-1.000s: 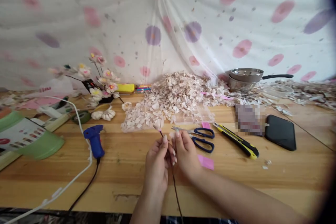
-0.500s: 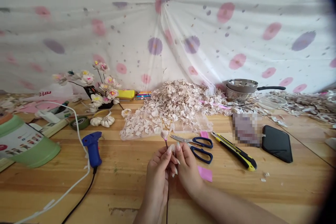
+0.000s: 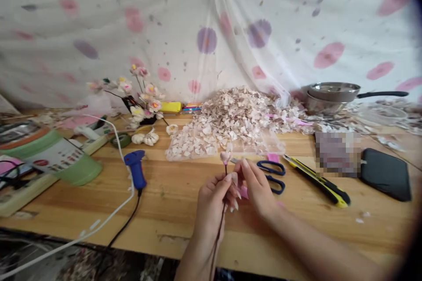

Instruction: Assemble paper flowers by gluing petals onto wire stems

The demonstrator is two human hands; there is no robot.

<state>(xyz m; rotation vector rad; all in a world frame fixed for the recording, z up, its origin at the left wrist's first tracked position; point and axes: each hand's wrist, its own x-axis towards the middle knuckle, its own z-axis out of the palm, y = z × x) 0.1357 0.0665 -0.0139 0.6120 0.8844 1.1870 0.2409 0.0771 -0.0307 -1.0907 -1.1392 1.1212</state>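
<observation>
My left hand (image 3: 212, 202) is closed around the thin dark stem of a paper-like flower (image 3: 226, 156), which stands upright with a small pale pink bud at its top. A loose whitish petal (image 3: 234, 178) shows by my left thumb tip. Just beside it is my right hand (image 3: 259, 186), its fingers curled together; what they pinch, if anything, is hidden. Behind my right hand lie scissors with blue handles (image 3: 271, 167), their blades mostly covered. A pink strip (image 3: 243, 192) shows between the hands.
A heap of pale petals (image 3: 244, 109) spills over a clear compartment tray (image 3: 275, 144). Rightward lie a yellow-black cutter (image 3: 318, 182) and a dark phone-like slab (image 3: 385, 173). At left are a blue glue gun (image 3: 136, 170), its cords, a green bucket (image 3: 77, 164) and finished flowers (image 3: 153, 92).
The view has tilted down and swung left, showing the table's front edge. My right fingers have drawn slightly away from the left thumb; the left hand keeps hold of the stem.
</observation>
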